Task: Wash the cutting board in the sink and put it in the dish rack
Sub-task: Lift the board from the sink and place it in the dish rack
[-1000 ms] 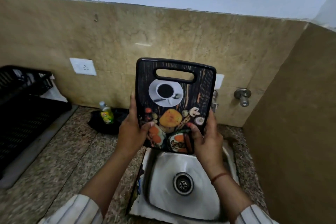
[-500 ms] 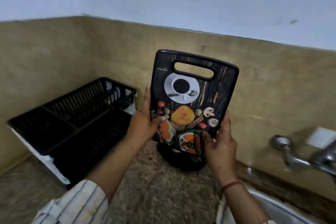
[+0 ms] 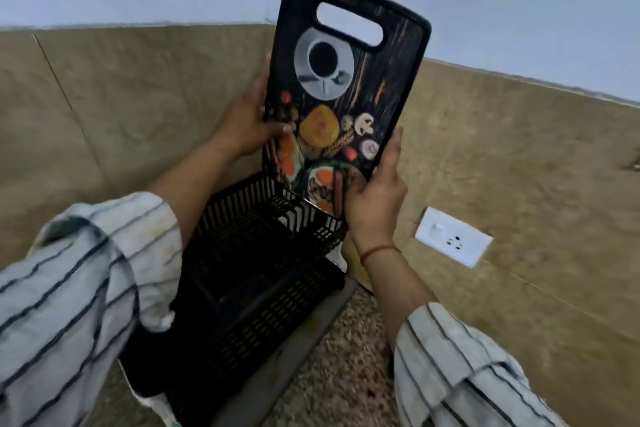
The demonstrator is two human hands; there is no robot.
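The cutting board (image 3: 346, 80) is black with a printed coffee cup and food pictures and a handle slot at the top. It stands upright, its lower edge at the far rim of the black plastic dish rack (image 3: 256, 281). My left hand (image 3: 247, 125) grips its left edge and my right hand (image 3: 375, 184) grips its lower right edge. The sink is out of view.
The dish rack sits on a grey tray (image 3: 308, 354) on the speckled granite counter (image 3: 346, 374). A beige tiled backsplash runs behind, with a white wall socket (image 3: 453, 237) to the right of the rack. My striped sleeves fill the lower corners.
I have carried the board leftward from above the sink to the dish rack, and the view turned with it. The board's bottom edge now meets the rack's far rim.
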